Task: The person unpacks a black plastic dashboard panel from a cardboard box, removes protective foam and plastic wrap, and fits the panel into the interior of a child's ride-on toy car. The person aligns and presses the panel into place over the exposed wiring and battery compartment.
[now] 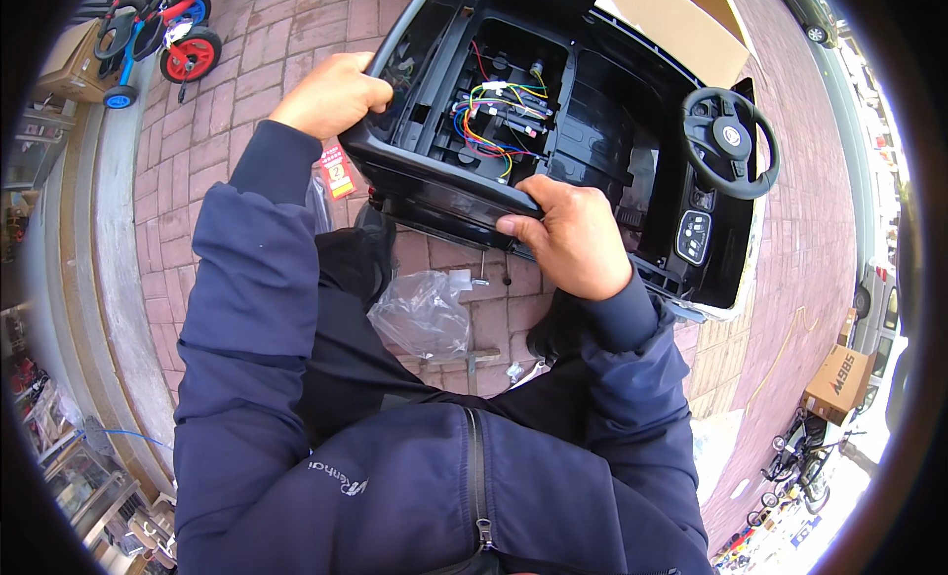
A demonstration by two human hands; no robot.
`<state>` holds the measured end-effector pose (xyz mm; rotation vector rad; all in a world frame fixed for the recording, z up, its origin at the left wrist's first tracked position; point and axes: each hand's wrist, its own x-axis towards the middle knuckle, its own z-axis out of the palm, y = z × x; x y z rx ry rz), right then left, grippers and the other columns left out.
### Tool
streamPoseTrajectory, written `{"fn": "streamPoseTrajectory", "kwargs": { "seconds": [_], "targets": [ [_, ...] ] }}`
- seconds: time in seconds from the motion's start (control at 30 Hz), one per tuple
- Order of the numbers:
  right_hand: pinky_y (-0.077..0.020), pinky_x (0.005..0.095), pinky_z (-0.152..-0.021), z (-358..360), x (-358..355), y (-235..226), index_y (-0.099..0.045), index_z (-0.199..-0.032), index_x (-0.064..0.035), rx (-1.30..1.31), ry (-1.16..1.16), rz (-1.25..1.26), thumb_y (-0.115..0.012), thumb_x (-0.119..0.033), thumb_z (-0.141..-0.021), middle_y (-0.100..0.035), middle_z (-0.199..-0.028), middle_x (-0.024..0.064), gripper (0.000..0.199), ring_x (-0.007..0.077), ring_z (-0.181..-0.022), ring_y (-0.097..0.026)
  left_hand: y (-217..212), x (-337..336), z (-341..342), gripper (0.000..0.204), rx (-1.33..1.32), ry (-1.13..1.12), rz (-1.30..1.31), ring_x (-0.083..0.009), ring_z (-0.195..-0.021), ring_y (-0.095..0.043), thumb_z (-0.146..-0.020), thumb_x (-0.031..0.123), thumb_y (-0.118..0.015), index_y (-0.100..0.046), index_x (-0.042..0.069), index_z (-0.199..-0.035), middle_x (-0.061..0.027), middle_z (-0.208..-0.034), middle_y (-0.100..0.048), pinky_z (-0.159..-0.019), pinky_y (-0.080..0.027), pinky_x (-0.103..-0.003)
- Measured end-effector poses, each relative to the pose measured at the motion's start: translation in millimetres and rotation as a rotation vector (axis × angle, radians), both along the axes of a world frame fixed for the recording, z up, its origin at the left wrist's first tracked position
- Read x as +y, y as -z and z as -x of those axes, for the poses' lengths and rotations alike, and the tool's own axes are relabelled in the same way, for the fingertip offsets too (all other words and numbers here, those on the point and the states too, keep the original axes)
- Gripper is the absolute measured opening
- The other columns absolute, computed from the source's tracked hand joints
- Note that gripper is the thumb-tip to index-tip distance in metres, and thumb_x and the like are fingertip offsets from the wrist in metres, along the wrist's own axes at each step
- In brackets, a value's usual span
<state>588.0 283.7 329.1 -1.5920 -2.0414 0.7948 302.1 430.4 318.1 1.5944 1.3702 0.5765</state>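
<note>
A black plastic ride-on toy car body (602, 116) lies tilted in front of me, with a black steering wheel (731, 135) and a small dashboard panel (694, 237) at its right end. Coloured wires (494, 116) show inside an open compartment in its floor. My left hand (338, 93) is closed over the body's left corner, with the fingers partly hidden behind the rim. Around the near side edge my right hand (576, 229) is wrapped, thumb on the outside.
A clear plastic bag (425, 315) and small metal parts (479, 279) lie on the brick paving (252, 61) between my feet. Behind the car body stands an open cardboard box (681, 22). Tricycles (188, 51) are at the far left, and another carton (837, 380) sits at the right.
</note>
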Motion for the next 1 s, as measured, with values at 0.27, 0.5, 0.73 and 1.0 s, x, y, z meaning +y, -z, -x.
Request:
{"fn": "streamPoseTrajectory", "kwargs": {
  "seconds": [0.27,0.5,0.73,1.0],
  "targets": [
    [-0.0541,0.0526,-0.072,-3.6,-2.1,-0.2,-0.062,-0.088,-0.0007,-0.073,-0.010,0.020,-0.083,-0.027,-0.086,-0.069,-0.082,0.0229,0.033,0.0471,-0.081,-0.068,2.6,-6.3,-2.8,0.021,0.003,-0.015,0.005,-0.0157,-0.071,-0.058,-0.081,0.015,-0.065,-0.067,-0.003,-0.092,-0.0065,-0.077,-0.066,-0.068,-0.048,-0.032],
    [-0.0557,0.0449,-0.071,-10.0,3.5,1.4,-0.070,-0.101,0.0003,-0.159,-0.033,0.039,-0.084,-0.019,-0.084,-0.070,-0.081,0.0237,0.029,0.0434,-0.080,-0.071,6.7,-8.6,-13.7,0.023,0.080,-0.052,-0.029,-0.0211,-0.068,-0.059,-0.081,0.017,-0.065,-0.069,-0.004,-0.091,-0.0108,-0.075,-0.067,-0.066,-0.048,-0.037],
    [-0.0556,0.0443,-0.070,-4.5,-1.4,-0.3,-0.070,-0.100,0.0014,-0.144,0.000,-0.006,-0.084,-0.017,-0.084,-0.069,-0.081,0.0249,0.028,0.0437,-0.079,-0.070,3.2,-9.1,-8.2,0.026,0.103,-0.002,-0.071,-0.0243,-0.066,-0.061,-0.081,0.020,-0.066,-0.069,-0.006,-0.086,-0.0158,-0.071,-0.066,-0.065,-0.048,-0.038],
    [-0.0551,0.0512,-0.070,-4.6,0.6,-4.2,-0.062,-0.087,0.0000,-0.096,-0.018,-0.023,-0.083,-0.022,-0.085,-0.069,-0.080,0.0248,0.031,0.0466,-0.078,-0.069,-2.9,-10.5,-9.8,0.028,0.126,-0.040,-0.121,-0.0271,-0.063,-0.061,-0.081,0.019,-0.068,-0.071,-0.008,-0.084,-0.0187,-0.069,-0.067,-0.064,-0.049,-0.039]
  ]
}}
